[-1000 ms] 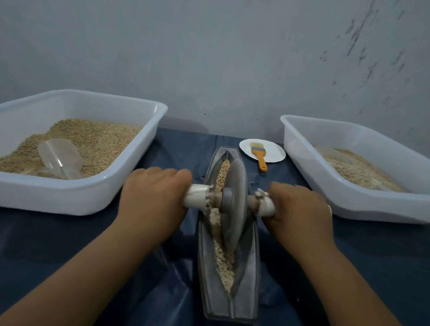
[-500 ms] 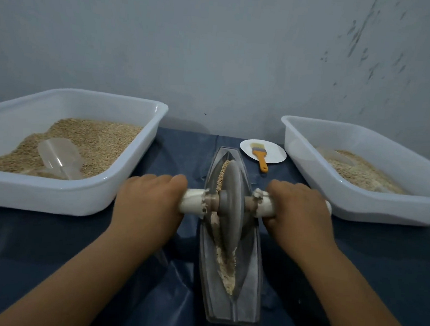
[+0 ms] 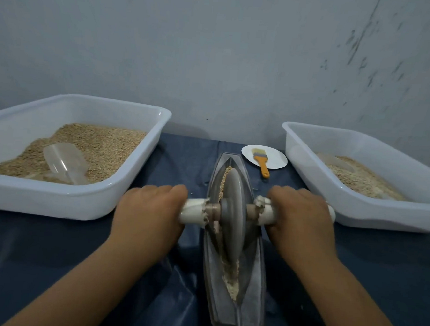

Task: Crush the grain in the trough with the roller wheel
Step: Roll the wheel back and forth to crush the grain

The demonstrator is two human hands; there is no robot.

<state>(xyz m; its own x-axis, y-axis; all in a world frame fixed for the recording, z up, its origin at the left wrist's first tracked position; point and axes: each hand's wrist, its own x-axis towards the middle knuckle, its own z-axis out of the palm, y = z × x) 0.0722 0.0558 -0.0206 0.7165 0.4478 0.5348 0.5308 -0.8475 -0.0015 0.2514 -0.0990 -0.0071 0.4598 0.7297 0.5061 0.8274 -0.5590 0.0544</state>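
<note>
A grey boat-shaped metal trough [image 3: 254, 291] lies lengthwise in front of me on a dark blue sheet. The grey roller wheel [image 3: 232, 214] stands upright in its groove, about mid-length. Pale crushed grain [image 3: 232, 286] lies in the groove near me, and whole grain [image 3: 226, 173] shows beyond the wheel. My left hand [image 3: 150, 219] grips the white left handle [image 3: 193, 210]. Round the white right handle [image 3: 266, 212] curls my right hand [image 3: 299, 222].
A white tub [image 3: 63, 201] of grain with a clear scoop [image 3: 65, 162] stands at the left. Another white tub [image 3: 387, 213] with crushed grain stands at the right. A white plate [image 3: 274, 157] with an orange-handled brush [image 3: 262, 160] sits behind the trough. A grey wall closes the back.
Both hands have drawn the wheel a little towards me along the trough. It now covers more of the near grain, and more of the far groove shows.
</note>
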